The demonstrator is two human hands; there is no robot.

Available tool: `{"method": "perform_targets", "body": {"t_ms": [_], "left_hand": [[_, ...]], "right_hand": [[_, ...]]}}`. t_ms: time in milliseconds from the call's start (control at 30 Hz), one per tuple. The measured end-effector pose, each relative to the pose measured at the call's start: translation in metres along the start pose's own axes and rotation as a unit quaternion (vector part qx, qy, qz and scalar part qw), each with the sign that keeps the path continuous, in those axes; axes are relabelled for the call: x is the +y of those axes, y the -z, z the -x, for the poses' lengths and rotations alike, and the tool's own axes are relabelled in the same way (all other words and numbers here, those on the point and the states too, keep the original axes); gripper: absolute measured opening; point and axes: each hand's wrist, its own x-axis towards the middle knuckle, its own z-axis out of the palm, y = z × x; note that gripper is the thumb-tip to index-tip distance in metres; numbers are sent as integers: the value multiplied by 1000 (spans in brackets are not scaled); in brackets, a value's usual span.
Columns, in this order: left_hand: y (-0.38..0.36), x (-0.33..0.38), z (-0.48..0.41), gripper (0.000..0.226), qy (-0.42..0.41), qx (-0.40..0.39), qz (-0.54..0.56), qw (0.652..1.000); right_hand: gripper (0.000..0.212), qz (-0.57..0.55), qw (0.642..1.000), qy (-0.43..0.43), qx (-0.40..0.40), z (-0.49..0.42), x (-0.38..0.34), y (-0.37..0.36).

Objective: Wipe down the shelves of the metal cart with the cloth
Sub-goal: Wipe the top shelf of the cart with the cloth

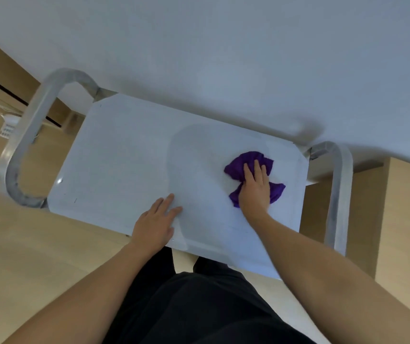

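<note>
Both forearms reach out over dark trousers (199,306). I see my left hand (158,219) lying flat, fingers straight, on the near edge of the cart (124,150) top shelf. My right hand (254,187) presses the bunched purple cloth (238,167) down with straight fingers, toward the shelf's right end.

White wall (248,45), wooden floor (25,256)

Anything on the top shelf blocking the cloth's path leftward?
Only the left hand, resting flat near the front edge of the top shelf. Nothing else visible lies between the cloth and the left end.
</note>
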Motion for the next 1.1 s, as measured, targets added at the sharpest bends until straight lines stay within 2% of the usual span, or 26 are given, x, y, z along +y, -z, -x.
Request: {"method": "perform_targets", "body": {"t_ms": [67, 167, 233, 300, 367, 467, 567, 633, 767, 833, 933, 1033, 1100], "left_hand": [[2, -18, 3, 63, -21, -11, -15, 1000], [7, -42, 5, 66, -66, -23, -19, 997], [13, -56, 4, 68, -94, -34, -31, 995], [16, -64, 2, 68, -125, -22, -48, 991], [20, -76, 0, 66, -160, -27, -51, 985], [26, -94, -3, 61, -180, -33, -56, 982], [32, -114, -4, 56, -168, -22, -61, 984], [35, -128, -7, 54, -143, -12, -66, 987], [44, -151, -8, 51, -136, 6, -95, 986], [48, -161, -9, 55, -142, 10, -101, 985], [50, -174, -10, 64, -154, -11, -109, 982], [51, -180, -11, 65, -156, -19, -116, 981], [51, -180, -12, 63, -152, -18, -118, 981]], "right_hand": [[63, -2, 1000, -6, -12, 18, -46, -14], [72, -19, 994, 105, -39, 59, -113, -43], [76, -25, 983, 167, -76, 73, -132, -51], [74, -10, 979, 187, -83, 67, -120, -44], [71, -2, 990, 129, -60, 63, -97, -39], [67, -1, 999, -44, -3, 70, -64, -29], [63, 6, 984, -179, 14, 86, -92, -35], [56, -2, 989, -149, 23, 91, -138, -48], [58, -23, 998, 56, -33, 101, -224, -85], [65, -29, 996, 73, -47, 96, -236, -81], [64, 10, 999, 26, -41, 84, -209, -70], [67, 18, 993, -110, -44, 75, -172, -54], [72, 41, 985, -161, -47, 76, -170, -52]]}}
